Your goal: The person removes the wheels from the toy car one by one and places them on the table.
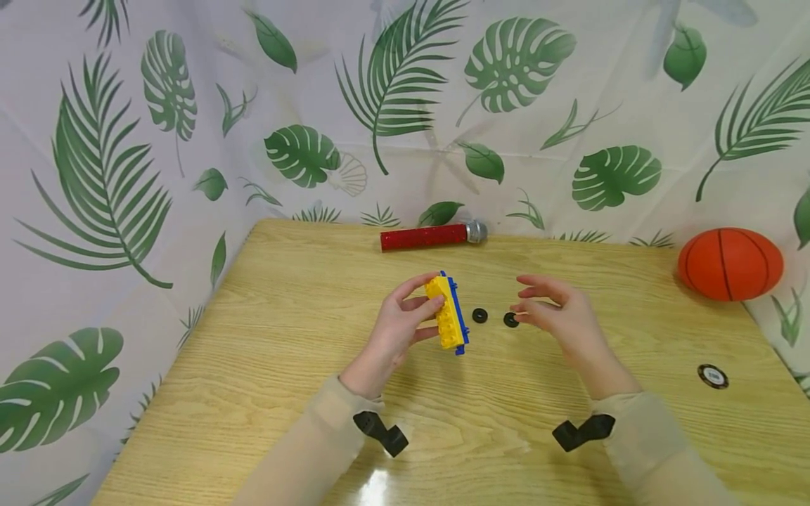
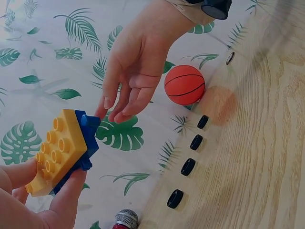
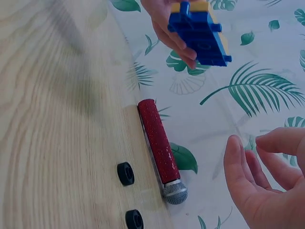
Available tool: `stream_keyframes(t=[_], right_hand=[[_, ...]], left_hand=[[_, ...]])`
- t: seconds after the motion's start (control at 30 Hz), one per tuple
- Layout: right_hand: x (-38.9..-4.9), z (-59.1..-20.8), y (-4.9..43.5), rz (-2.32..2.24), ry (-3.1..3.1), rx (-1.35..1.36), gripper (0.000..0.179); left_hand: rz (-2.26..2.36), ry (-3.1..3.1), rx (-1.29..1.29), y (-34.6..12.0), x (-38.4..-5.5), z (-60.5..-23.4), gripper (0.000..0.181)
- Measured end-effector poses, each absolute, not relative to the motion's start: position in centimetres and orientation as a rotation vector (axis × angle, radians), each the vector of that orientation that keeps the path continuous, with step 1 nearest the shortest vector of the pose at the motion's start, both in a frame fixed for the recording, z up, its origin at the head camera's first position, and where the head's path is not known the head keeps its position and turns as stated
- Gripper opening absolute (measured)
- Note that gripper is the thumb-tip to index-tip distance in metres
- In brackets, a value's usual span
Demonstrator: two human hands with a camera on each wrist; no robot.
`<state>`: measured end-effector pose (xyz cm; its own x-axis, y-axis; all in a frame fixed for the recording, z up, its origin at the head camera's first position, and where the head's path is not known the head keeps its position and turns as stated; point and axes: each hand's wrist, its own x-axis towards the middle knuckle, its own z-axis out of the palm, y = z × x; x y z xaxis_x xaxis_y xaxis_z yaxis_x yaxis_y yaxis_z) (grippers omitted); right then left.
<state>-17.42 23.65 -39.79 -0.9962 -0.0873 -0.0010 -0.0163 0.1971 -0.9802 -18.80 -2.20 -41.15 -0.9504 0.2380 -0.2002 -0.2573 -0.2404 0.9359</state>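
Observation:
My left hand (image 1: 394, 329) grips a toy car body (image 1: 448, 318) above the table, thumb on one side and fingers on the other. The body is a yellow studded brick on a blue base. In the right wrist view the blue underside (image 3: 204, 40) shows short pegs sticking out at its sides. To the right, my right hand (image 1: 565, 318) hovers with its fingers loosely bent and nothing between them. Several small black wheels (image 2: 188, 167) lie in a row on the wood. Two show in the head view, one wheel (image 1: 480, 315) near the car body; the right hand hides the others there.
A red toy microphone (image 1: 424, 237) with a silver head lies along the table's back edge. An orange basketball (image 1: 730, 264) sits at the back right corner. Nearer on the right lies a black-rimmed chip (image 1: 713, 376). A leaf-print cloth (image 1: 405, 190) hangs behind the wooden table (image 1: 266, 351).

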Motion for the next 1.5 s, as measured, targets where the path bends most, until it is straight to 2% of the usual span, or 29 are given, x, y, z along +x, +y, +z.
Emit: stream_keyframes(t=[0.2,0.63,1.23,1.5], right_hand=[[-17.0,-39.7,22.3,-1.892,2.329,-0.159,0.048],[-16.6,-40.3,20.6,-1.850,2.276,-0.269,0.047],[-16.0,-40.4,19.7,-1.822,2.248,-0.234,0.055],[-15.9,-40.5,19.8,-1.847,2.239,-0.222,0.053]], left_hand=[[2.290,1.656,-0.044,-2.2,-18.7,-41.2,0.038],[2.337,1.644,-0.097,-2.2,-18.8,-41.3,0.041],[2.406,1.600,-0.105,-1.9,-18.8,-41.6,0.040],[2.386,1.594,-0.079,-1.9,-18.7,-41.4,0.039]])
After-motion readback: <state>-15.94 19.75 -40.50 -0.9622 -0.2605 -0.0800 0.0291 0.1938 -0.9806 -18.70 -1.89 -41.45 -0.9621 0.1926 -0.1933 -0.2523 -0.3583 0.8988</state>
